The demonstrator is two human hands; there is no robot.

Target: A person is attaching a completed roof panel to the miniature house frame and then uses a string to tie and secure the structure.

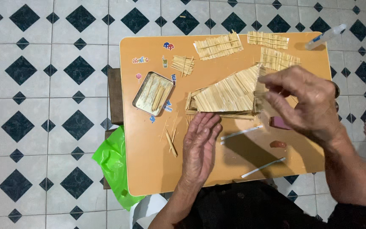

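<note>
Fingers of right hand (306, 99) pinch ribbed stick panel (229, 93); left hand (200, 146) flat, released.

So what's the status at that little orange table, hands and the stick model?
Left hand flat, open beside stick roof panel. Right hand raised, pinching panel's right edge. Loose sticks by left hand, nothing blocking.

both hands (250, 123) steady a stick roof panel (229, 94), seemingly pinching its edge.

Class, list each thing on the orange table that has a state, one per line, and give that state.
Sloped roof panel of thin wooden sticks: tilted, propped on a stick frame.
Rectangular metal tin: open, sticks inside.
White glue bottle: lying on its side.
Left hand: flat, open.
Right hand: pinching the panel's edge.
</note>
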